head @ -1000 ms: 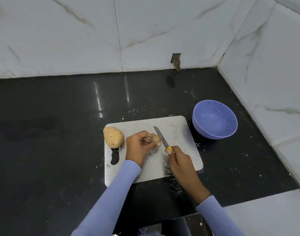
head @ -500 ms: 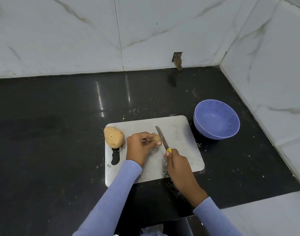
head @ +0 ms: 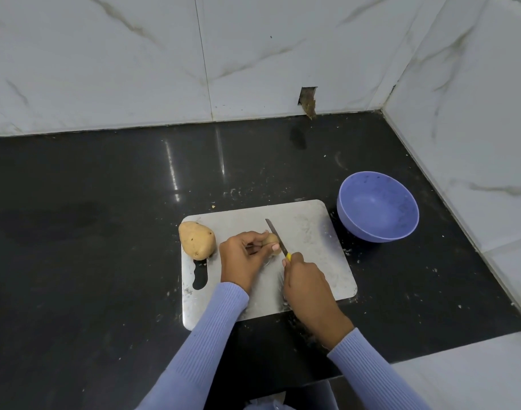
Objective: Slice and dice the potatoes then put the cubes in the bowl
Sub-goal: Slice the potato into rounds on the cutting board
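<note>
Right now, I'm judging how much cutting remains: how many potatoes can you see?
2. One whole potato lies at the cutting board's left edge. The other potato is gripped by the left hand mid-board, against the knife; the hand mostly hides it.

Her left hand (head: pixel 244 257) covers most of the small potato (head: pixel 271 243), her right hand (head: pixel 305 281) swallows the knife (head: pixel 278 238) handle, and both sleeves run out of view below.
</note>
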### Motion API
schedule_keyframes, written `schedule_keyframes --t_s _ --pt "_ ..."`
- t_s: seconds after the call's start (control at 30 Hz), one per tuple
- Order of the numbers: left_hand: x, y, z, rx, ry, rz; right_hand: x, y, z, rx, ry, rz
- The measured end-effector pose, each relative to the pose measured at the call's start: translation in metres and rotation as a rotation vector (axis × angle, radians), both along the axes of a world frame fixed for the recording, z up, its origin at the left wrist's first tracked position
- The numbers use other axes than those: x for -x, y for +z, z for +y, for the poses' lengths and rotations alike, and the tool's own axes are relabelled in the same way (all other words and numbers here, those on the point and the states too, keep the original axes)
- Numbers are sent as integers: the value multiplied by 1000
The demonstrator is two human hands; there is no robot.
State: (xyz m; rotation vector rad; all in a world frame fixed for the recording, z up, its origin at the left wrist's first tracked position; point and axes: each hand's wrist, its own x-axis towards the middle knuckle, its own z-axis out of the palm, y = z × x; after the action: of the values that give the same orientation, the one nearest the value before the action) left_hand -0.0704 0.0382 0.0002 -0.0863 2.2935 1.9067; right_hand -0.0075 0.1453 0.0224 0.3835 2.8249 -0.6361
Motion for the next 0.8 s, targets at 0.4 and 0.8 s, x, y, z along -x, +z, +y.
schedule_keyframes --t_s 0.4,0.8 --pt "0 -1 -1 11 1 16 6 3 -3 -46 38 -116" --pt "-1 2 -4 -34 9 -27 -41 -1 25 45 38 -132"
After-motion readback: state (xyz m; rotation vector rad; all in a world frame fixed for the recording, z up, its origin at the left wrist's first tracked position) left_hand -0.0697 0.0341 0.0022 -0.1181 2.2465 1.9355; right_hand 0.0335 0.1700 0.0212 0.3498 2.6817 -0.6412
